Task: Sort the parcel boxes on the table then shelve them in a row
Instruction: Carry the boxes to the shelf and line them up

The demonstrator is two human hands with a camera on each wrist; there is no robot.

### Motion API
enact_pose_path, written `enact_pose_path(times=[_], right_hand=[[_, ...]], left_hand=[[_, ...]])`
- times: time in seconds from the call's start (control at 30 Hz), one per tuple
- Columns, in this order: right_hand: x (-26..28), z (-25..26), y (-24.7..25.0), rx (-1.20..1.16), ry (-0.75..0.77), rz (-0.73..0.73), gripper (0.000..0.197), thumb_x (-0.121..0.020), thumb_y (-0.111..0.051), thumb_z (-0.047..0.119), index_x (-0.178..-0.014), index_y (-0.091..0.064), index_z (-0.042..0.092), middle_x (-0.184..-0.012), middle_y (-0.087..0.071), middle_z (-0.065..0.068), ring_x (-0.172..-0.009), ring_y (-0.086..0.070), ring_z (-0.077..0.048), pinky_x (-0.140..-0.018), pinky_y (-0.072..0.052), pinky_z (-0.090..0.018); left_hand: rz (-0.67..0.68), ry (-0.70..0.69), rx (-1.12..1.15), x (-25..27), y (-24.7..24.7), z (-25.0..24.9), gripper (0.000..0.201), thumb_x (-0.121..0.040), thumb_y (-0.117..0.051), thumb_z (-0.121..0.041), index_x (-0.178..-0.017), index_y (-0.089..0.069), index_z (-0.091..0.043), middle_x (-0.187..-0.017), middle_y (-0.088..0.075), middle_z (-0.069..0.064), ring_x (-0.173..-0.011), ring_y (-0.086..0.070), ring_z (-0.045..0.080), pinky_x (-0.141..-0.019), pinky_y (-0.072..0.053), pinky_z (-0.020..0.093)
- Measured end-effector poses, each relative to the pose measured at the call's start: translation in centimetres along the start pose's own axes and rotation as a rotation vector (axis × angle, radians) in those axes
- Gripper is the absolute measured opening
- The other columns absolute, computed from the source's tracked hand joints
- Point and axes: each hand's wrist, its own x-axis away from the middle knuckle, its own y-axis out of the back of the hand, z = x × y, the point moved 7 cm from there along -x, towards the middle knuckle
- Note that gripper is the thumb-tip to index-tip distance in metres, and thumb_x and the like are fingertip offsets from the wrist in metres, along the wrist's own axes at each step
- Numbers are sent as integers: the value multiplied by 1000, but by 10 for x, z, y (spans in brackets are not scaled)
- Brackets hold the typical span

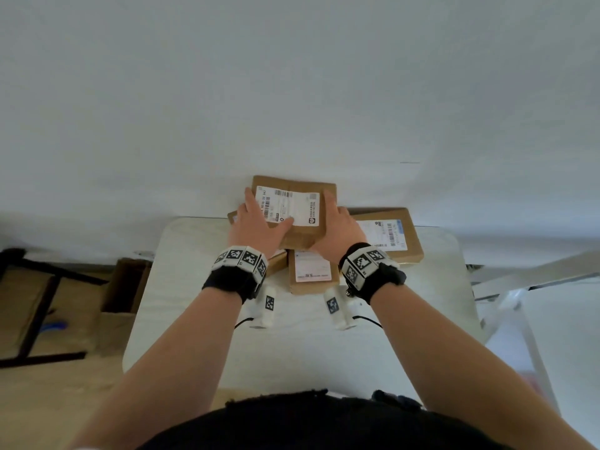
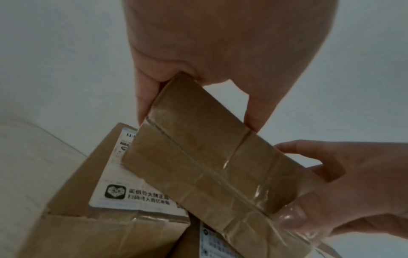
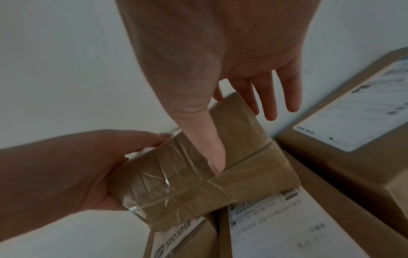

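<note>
A brown taped parcel box (image 1: 305, 203) with a white label is held just above the pile at the table's far edge. My left hand (image 1: 259, 219) grips its left end and my right hand (image 1: 334, 222) its right end. In the left wrist view, thumb and fingers of the left hand (image 2: 196, 120) pinch the box (image 2: 209, 165). In the right wrist view, the right hand (image 3: 243, 139) lays its thumb across the box (image 3: 249, 178). Beneath lie a wide box (image 1: 389, 235), a small box (image 1: 311, 271) and a partly hidden left box (image 1: 276, 261).
The white table (image 1: 292, 345) stands against a plain white wall. An open cardboard carton (image 1: 123, 287) and a black frame (image 1: 39, 306) sit on the floor to the left. A white metal frame (image 1: 519, 277) stands at the right.
</note>
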Motion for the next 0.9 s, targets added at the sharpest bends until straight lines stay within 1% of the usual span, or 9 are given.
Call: enact_pose_path(times=[0.1, 0.27, 0.37, 0.5, 0.57, 0.67, 0.7, 0.8, 0.9], right_hand=[[-2, -2, -5, -35, -17, -9, 116, -77, -74, 10, -155, 8, 32, -133, -43, -13, -102, -60, -31, -80, -53, -39], [4, -4, -6, -46, -22, -27, 118, -74, -76, 10, -156, 6, 32, -139, -42, -11, -106, -60, -30, -84, -54, -40], [14, -4, -1, -46, -24, -40, 119, -72, -77, 10, -156, 4, 32, -139, -43, -11, -107, -60, -29, -83, -54, -38], [34, -5, 5, -40, -14, -65, 119, -70, -78, 11, -155, 3, 32, -139, -44, -11, -108, -59, -28, -86, -54, -40], [47, -4, 7, -42, -17, -79, 119, -70, -79, 12, -155, 2, 32, -140, -44, -11, -109, -59, -28, -86, -53, -39], [71, -4, 10, -55, -29, -115, 119, -70, -80, 14, -154, 2, 34, -131, -47, -10, -102, -60, -28, -80, -53, -38], [80, -3, 11, -64, -31, -134, 119, -70, -81, 16, -154, 2, 34, -128, -48, -10, -101, -60, -28, -80, -53, -38], [112, -3, 15, -98, -33, -204, 119, -69, -83, 24, -154, -1, 31, -125, -46, -9, -101, -59, -29, -85, -55, -44], [148, -4, 17, -137, -40, -274, 118, -70, -84, 30, -155, -2, 29, -124, -47, -10, -104, -58, -30, -88, -53, -46]], left_hand=[[-9, 13, -16, -3, 1, -1, 109, -84, -62, -63, -156, 0, -10, -149, -40, 17, -131, -46, 35, -104, -42, 48], [-32, 9, -22, 6, 6, -3, 103, -82, -65, -63, -151, -12, -9, -132, -53, 15, -116, -56, 34, -91, -49, 43], [-37, 0, -3, 18, 9, -5, 97, -82, -68, -59, -148, -18, -7, -126, -55, 12, -110, -57, 31, -80, -46, 37], [-32, -7, 54, 37, 15, -7, 79, -82, -72, -54, -134, -32, -9, -121, -55, 9, -103, -58, 26, -75, -46, 33], [-30, -26, 72, 47, 19, -5, 72, -84, -71, -51, -131, -35, -10, -119, -55, 7, -93, -54, 21, -71, -43, 30], [-61, -103, 109, 64, 27, -1, 65, -86, -69, -50, -130, -38, -14, -117, -59, 3, -88, -52, 15, -63, -37, 22], [-76, -138, 129, 71, 30, -1, 63, -86, -68, -49, -131, -39, -15, -118, -60, 2, -89, -52, 14, -64, -37, 21], [-102, -220, 242, 95, 38, 1, 65, -87, -68, -47, -138, -39, -18, -122, -59, -4, -98, -51, 11, -79, -40, 25], [-75, -277, 400, 117, 40, 6, 68, -87, -69, -45, -143, -37, -24, -124, -58, -8, -113, -55, 14, -95, -45, 32]])
